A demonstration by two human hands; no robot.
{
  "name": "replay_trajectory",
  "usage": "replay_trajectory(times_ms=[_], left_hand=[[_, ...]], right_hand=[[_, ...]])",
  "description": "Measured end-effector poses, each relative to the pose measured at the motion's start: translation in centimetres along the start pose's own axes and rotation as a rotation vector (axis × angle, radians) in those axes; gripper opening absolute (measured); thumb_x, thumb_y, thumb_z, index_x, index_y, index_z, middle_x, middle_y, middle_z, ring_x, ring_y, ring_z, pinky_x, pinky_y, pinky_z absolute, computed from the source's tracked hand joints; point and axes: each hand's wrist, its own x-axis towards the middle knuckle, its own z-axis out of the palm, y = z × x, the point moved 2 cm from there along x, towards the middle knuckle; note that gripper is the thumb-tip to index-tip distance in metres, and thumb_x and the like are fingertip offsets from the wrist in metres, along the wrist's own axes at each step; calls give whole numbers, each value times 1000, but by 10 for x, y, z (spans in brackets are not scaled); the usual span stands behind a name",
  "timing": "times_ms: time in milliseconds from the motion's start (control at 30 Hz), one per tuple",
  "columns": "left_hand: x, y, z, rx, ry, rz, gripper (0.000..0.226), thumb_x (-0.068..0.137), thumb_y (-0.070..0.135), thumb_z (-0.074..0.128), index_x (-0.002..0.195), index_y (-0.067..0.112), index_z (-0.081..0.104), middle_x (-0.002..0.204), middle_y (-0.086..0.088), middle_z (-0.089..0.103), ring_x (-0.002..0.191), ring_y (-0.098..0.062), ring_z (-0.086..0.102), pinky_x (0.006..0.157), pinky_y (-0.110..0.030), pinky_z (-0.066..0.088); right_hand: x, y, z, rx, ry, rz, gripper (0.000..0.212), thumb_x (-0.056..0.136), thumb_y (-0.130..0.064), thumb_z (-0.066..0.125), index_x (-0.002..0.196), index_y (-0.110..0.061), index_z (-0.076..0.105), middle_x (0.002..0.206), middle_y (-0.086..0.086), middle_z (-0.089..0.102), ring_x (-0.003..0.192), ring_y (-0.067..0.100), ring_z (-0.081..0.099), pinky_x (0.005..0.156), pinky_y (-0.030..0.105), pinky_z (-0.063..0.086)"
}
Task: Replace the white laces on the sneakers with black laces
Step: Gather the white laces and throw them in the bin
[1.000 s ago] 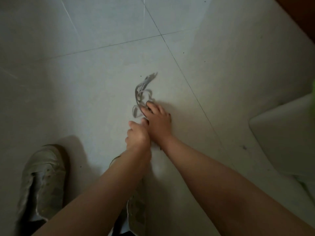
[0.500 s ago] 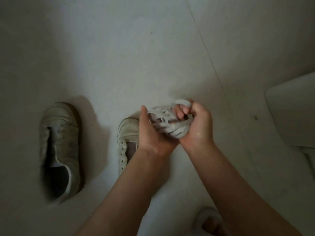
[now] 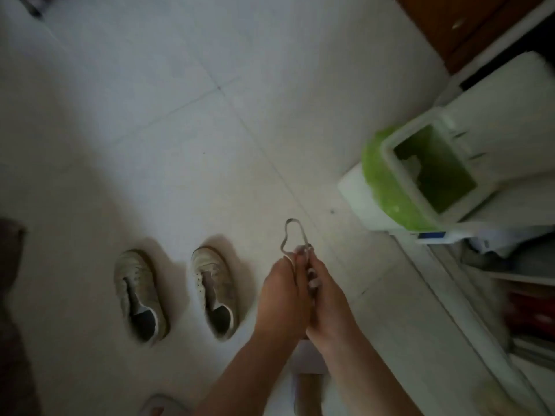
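Left hand: the left hand [image 3: 282, 283] is raised over the pale tiled floor [image 3: 186, 121] at about 5 o'clock in the head view, pressed against the other hand, its fingers curled round a bunch of flat white shoelaces [image 3: 295, 235].
Right hand: the right hand [image 3: 326, 291] lies just at 3 o'clock of the left, touching it, fingers likewise curled on the same bunch.
Laces: most of the bundle is hidden between the two palms; one thin loop stands out of the fingertips toward 12 o'clock. Its colour reads as whitish grey in the dim light.
Near sneaker: a worn white low-top canvas sneaker [image 3: 214, 291] rests on the floor at 9 o'clock of the hands, toe toward 12 o'clock, its eyelet rows bare and the tongue showing.
Far sneaker: a second worn white low-top sneaker [image 3: 139, 295] lies further toward 9 o'clock, beside the first and apart from it, also unlaced.
Bin: a lime-green plastic bin with a white rim [image 3: 420, 175] stands at 2 o'clock, against white furniture [image 3: 510, 109].
Feet: toes in pale slippers [image 3: 307, 391] show at 6 o'clock, blurred.
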Motion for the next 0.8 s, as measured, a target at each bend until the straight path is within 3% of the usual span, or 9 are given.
replay_trajectory(times_ms=[100,200,300,367,433,533,633,700,800], left_hand=[[-22,59,6,290,-60,250,15,85,8,46,98,11,53,102,-1,47,87,-22,54,77,-37,49],[-50,122,16,427,-60,525,31,72,18,45,101,13,56,107,-1,50,94,-21,50,81,-33,47],[-70,183,28,390,-149,643,45,77,27,39,117,15,56,121,1,50,112,-18,46,94,-31,41],[-75,215,39,325,-212,657,48,81,27,41,127,17,52,131,4,45,123,-13,42,100,-27,40],[-76,242,52,227,-236,622,43,85,22,45,128,20,52,134,11,41,123,-5,43,97,-15,40],[-68,283,70,71,-218,468,34,93,9,46,121,24,56,120,14,47,111,-4,52,85,-3,39],[-50,310,87,66,-242,335,40,93,-1,43,122,21,58,113,7,53,97,2,53,79,-5,43],[-33,320,99,131,-232,360,37,95,1,42,125,17,57,116,7,54,103,-3,51,84,-9,38],[-7,329,116,145,-261,327,33,97,5,40,121,15,59,110,9,53,100,-5,49,71,-5,34]], right_hand=[[-63,-47,-15,6,-120,10,42,95,-47,45,113,-17,67,110,9,70,108,20,64,90,36,47],[-121,-105,-39,34,-225,-60,33,100,-29,42,124,-15,59,118,10,67,111,20,63,86,33,51],[-159,-158,-67,38,-224,-173,28,98,-13,43,119,-12,61,112,13,69,104,22,66,77,30,55],[-166,-186,-86,-65,-121,-272,24,97,-11,46,114,-10,64,101,16,70,95,22,69,68,28,54],[-169,-217,-100,-308,69,-413,19,96,-10,50,102,-11,67,85,6,70,77,6,69,62,17,48],[-161,-262,-117,-720,282,-567,16,95,-8,50,97,-12,66,78,-5,62,69,1,61,51,7,36],[-147,-291,-129,-976,328,-600,15,94,-9,50,94,-11,65,82,0,56,67,7,52,50,8,36],[-137,-304,-134,-989,306,-648,22,94,-9,50,76,-19,58,78,-1,53,64,5,50,49,8,35],[-120,-321,-141,-1005,322,-745,32,93,-9,51,68,-28,48,83,-3,51,65,-1,47,56,12,32]])
